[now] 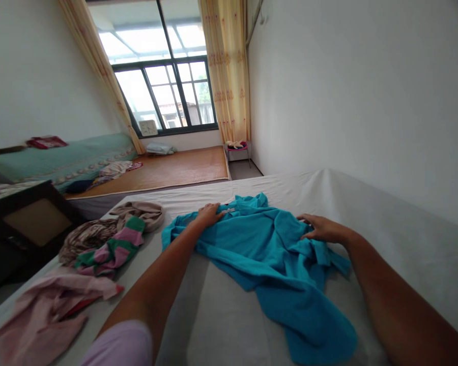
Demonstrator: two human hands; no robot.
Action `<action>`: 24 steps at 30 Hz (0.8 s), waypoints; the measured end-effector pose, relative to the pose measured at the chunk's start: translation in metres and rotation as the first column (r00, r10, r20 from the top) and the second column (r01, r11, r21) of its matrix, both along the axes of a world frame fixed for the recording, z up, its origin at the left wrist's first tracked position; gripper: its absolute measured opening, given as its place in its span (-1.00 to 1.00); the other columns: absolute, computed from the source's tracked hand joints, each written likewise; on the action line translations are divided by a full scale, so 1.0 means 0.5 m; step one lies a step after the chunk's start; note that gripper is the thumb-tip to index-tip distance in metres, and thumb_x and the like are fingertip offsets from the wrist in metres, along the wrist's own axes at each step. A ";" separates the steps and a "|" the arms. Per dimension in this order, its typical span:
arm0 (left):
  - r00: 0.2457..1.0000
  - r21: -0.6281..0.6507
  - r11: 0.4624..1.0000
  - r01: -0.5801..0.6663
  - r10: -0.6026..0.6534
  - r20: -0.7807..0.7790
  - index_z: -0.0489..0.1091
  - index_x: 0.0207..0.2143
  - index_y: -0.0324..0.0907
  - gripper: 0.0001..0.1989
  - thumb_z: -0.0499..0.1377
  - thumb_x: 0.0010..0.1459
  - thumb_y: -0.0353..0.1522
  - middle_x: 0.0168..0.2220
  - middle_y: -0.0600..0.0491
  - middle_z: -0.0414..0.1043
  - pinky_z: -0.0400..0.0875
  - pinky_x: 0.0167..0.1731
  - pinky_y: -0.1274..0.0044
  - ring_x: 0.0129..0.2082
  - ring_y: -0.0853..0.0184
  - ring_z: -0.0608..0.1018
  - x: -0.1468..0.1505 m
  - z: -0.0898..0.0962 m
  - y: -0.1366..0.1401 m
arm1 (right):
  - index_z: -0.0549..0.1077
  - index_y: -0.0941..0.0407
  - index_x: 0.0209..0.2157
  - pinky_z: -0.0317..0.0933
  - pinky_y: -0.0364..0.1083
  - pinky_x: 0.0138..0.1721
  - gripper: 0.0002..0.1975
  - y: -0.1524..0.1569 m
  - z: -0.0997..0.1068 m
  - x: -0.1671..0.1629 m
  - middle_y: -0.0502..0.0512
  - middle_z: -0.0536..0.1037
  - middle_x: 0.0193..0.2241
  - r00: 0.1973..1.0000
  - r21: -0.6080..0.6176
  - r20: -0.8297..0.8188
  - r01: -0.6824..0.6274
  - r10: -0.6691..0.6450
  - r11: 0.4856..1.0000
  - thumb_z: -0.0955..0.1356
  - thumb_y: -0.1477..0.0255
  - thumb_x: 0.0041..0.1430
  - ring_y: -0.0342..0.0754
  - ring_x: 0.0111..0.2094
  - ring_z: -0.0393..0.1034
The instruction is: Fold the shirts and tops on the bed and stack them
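A turquoise shirt [248, 239] lies crumpled and partly spread on a white-sheeted bed, its lower end trailing toward me on the right. A small pale label [228, 210] shows near its collar. My left hand [208, 215] is closed on the cloth beside that label, its fingers bent and partly hidden. Over the shirt's right side, my right hand [322, 229] is open, with thumb and fingers apart and the fingertips at the folds. Left of the shirt lie a pink garment [49, 315], a green-and-pink striped garment [116, 249] and a brownish patterned cloth [86, 239].
The white sheet [229, 315] runs up against the wall on the right. A dark cabinet [26, 223] stands at the left. Farther off are a second bed with a brown mat [183, 165], a small stool [237, 147], a clock [148, 127] and a curtained window.
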State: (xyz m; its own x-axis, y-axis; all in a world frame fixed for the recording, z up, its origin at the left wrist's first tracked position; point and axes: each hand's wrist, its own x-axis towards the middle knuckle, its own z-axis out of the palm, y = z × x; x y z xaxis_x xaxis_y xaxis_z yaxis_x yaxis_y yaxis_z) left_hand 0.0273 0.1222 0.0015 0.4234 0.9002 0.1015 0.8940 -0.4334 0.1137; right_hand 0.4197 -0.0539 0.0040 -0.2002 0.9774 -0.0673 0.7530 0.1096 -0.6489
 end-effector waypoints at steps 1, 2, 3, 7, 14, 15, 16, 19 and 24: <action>1.000 0.010 1.000 0.003 -0.003 -0.003 0.27 0.17 -0.15 -0.41 0.05 0.19 -0.04 0.15 -0.23 0.33 0.25 0.03 0.25 0.15 -0.03 0.35 0.013 -0.002 -0.002 | 0.40 0.15 0.06 0.32 0.02 -0.03 -0.38 -0.001 0.004 -0.004 0.19 0.55 -0.03 1.000 0.007 -0.003 -0.024 0.024 1.000 0.42 0.26 -0.08 0.14 -0.04 0.45; 1.000 0.018 1.000 0.003 -0.003 -0.011 0.30 0.14 -0.14 -0.43 0.04 0.18 -0.03 0.11 -0.23 0.37 0.27 0.00 0.25 0.12 -0.03 0.38 0.024 -0.003 -0.005 | 0.45 0.13 0.01 0.32 0.01 -0.04 -0.46 -0.003 0.009 -0.009 0.14 0.57 -0.07 0.998 0.011 -0.008 -0.055 0.055 0.998 0.40 0.27 -0.06 0.13 -0.06 0.46; 1.000 0.022 1.000 0.001 -0.001 -0.022 0.36 0.09 -0.13 -0.46 0.04 0.18 -0.03 0.06 -0.22 0.42 0.29 -0.03 0.27 0.08 -0.03 0.41 0.031 -0.001 -0.009 | 0.49 0.12 -0.04 0.32 0.00 -0.04 -0.52 -0.005 0.013 -0.012 0.10 0.59 -0.11 0.996 0.013 -0.014 -0.086 0.086 0.996 0.39 0.28 -0.04 0.12 -0.08 0.46; 0.998 0.035 0.999 -0.025 0.027 -0.050 0.50 -0.15 -0.10 -0.61 0.07 0.15 -0.08 -0.13 -0.17 0.53 0.35 -0.16 0.33 -0.08 0.00 0.52 0.019 0.039 -0.013 | 0.57 0.11 -0.19 0.33 -0.02 -0.12 -0.66 0.002 0.042 -0.003 0.02 0.63 -0.24 0.992 0.013 0.012 -0.124 0.124 0.992 0.36 0.30 -0.02 0.11 -0.17 0.49; 0.899 0.192 0.897 -0.397 0.338 0.279 0.44 -0.05 -0.22 -0.55 0.01 0.20 -0.12 -0.10 -0.25 0.51 0.35 -0.14 0.31 -0.07 -0.03 0.52 -0.151 0.182 0.032 | 0.55 0.12 -0.23 0.28 -0.03 -0.12 -0.71 0.140 0.171 -0.002 0.12 0.61 -0.25 0.913 0.482 0.168 0.253 -0.372 0.839 0.31 0.32 0.04 0.09 -0.19 0.46; 0.859 0.158 0.893 -0.422 0.339 0.383 0.44 -0.04 -0.24 -0.54 0.04 0.18 -0.11 -0.10 -0.25 0.51 0.35 -0.12 0.31 -0.07 -0.02 0.51 -0.171 0.196 0.031 | 0.52 0.15 -0.14 0.27 -0.01 -0.08 -0.66 0.164 0.189 -0.020 0.18 0.59 -0.16 0.881 0.573 0.116 0.318 -0.459 0.755 0.30 0.36 0.06 0.10 -0.14 0.45; 0.821 0.108 0.904 -0.413 0.318 0.474 0.43 -0.02 -0.26 -0.51 0.09 0.15 -0.11 -0.10 -0.24 0.51 0.36 -0.10 0.33 -0.06 0.00 0.51 -0.187 0.205 0.025 | 0.48 0.18 -0.05 0.25 0.02 -0.04 -0.60 0.184 0.202 -0.041 0.24 0.55 -0.07 0.862 0.641 0.065 0.350 -0.503 0.683 0.28 0.38 0.07 0.12 -0.09 0.43; 0.741 -0.024 0.957 -0.288 0.239 0.628 0.38 0.07 -0.23 -0.38 0.20 0.03 -0.05 -0.10 -0.16 0.52 0.40 -0.10 0.37 -0.09 0.08 0.53 -0.218 0.201 -0.020 | 0.35 0.25 0.11 0.22 0.10 0.04 -0.50 0.203 0.210 -0.101 0.33 0.46 0.05 0.899 0.725 0.020 0.288 -0.436 0.626 0.26 0.38 0.13 0.16 0.00 0.37; 0.910 -0.230 0.962 0.146 -0.039 0.413 0.43 0.04 -0.17 -0.37 0.12 0.07 0.05 0.00 -0.06 0.49 0.34 0.06 0.33 0.00 0.10 0.50 -0.269 0.125 -0.147 | 0.39 0.11 0.10 0.22 0.11 0.09 -0.47 0.132 0.119 -0.098 0.22 0.49 0.03 0.982 0.442 0.184 -0.035 -0.052 0.896 0.29 0.15 0.16 0.17 0.03 0.37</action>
